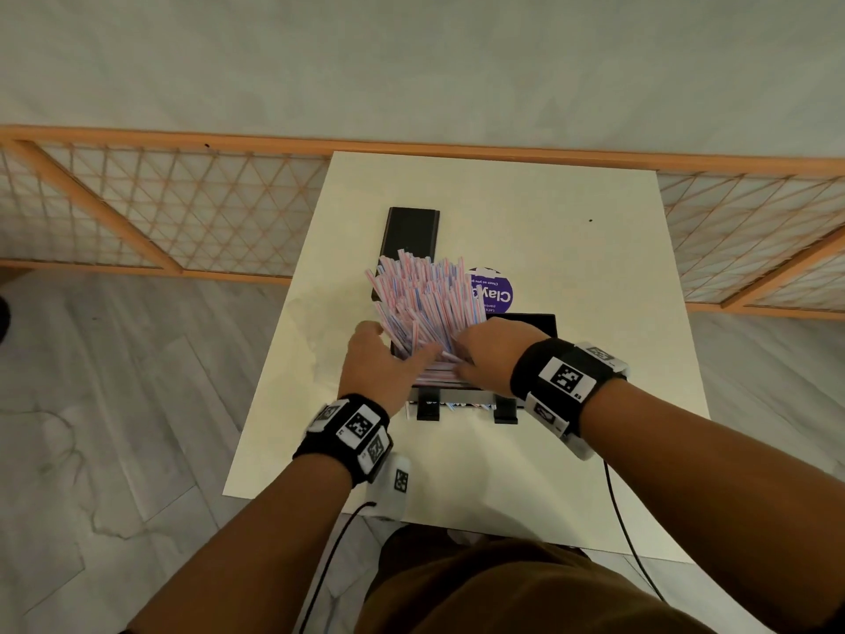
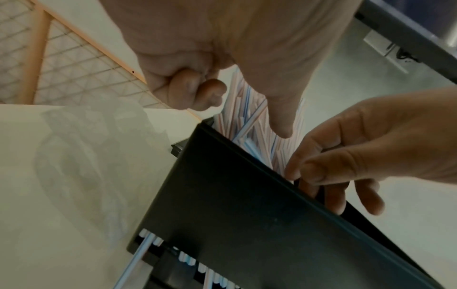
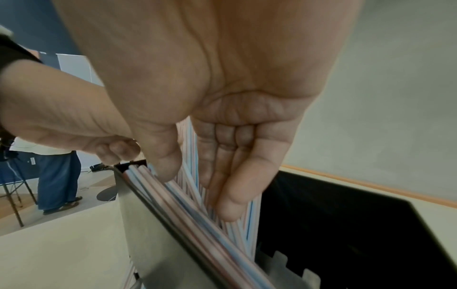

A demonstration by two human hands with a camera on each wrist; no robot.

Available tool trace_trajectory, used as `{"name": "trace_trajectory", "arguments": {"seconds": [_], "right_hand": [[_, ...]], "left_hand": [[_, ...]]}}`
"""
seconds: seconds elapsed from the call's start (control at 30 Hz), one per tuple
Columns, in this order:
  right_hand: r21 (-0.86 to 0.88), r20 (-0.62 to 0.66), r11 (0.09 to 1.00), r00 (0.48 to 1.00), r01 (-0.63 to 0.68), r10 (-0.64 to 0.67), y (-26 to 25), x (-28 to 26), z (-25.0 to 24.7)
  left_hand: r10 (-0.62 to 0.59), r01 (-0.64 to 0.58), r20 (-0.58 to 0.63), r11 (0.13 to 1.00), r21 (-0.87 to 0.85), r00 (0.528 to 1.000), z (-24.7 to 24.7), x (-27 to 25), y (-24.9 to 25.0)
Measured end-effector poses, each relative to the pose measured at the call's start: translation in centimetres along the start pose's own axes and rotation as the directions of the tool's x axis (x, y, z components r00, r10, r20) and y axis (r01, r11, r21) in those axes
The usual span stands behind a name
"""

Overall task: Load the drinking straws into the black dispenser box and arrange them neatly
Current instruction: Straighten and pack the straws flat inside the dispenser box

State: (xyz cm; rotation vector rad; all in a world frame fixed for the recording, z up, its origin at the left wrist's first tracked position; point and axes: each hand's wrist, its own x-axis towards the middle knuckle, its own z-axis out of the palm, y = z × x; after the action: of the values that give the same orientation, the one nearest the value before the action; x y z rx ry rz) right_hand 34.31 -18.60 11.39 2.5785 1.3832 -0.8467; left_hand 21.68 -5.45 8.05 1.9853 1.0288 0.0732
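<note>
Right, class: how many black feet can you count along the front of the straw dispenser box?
2. One foot is on the front's left side, near the left hand; the other foot is on its right side. Rear ones may be hidden.

Both forearms are stretched forward, and a black band with square markers is worn on each wrist. The left hand (image 1: 372, 359) is held palm down. Its index finger is stretched out toward the right hand, while the other fingers (image 2: 195, 91) are curled into the palm, as is seen in the left wrist view. The right hand (image 1: 491, 354) is placed just beside it, palm turned down. Its fingers (image 3: 237, 176) are kept almost straight and close together, pointing downward, and the thumb is bent slightly inward. The two hands are nearly touching.
</note>
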Motion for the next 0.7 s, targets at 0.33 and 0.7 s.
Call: {"name": "trace_trajectory", "arguments": {"seconds": [0.33,0.7], "right_hand": [[0.079,-0.037,0.996,0.998,-0.042,0.045,-0.4,-0.8,0.2],[0.21,-0.193,0.976,0.977,-0.052,0.094,0.9,-3.0,-1.7]], "left_hand": [[0.122,-0.117,-0.063,0.99,0.08,0.991,-0.4,0.7,0.6],[0.372,-0.36,-0.086,0.924,0.131,0.924,-6.2,-0.3,4.1]]}}
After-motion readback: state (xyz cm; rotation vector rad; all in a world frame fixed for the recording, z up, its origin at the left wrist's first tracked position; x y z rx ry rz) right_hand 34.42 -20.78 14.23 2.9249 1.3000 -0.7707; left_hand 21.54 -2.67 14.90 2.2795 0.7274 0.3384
